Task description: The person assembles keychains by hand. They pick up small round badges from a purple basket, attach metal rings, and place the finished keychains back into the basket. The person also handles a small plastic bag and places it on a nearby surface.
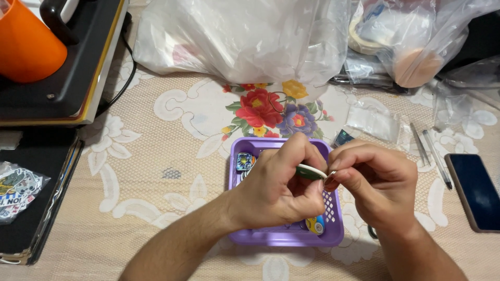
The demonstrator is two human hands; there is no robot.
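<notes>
From the head camera, both hands meet over a small purple basket [284, 237] that sits on a lace-patterned tablecloth [156, 156] with a printed flower bunch in red, purple and yellow. The left hand [276, 190] is curled closed, its thumb and fingers pinching a small flat green-and-white piece [309, 172] by one edge. The right hand [377, 182] is also closed, fingertips pinched on the other end of that piece, where a small metal ring [330, 177] shows (too small to tell more). The piece hangs just above the basket's right half.

Inside the basket lie little colourful charms — a square blue one [245, 161] at the upper left, a round yellow-and-blue one [315, 225] at the lower right.

To the right, tweezers [419, 143] and a dark phone [476, 190] rest on the cloth. Clear plastic bags [245, 36] stand behind the basket; an orange mug [26, 44] sits on a black machine at the far left.
</notes>
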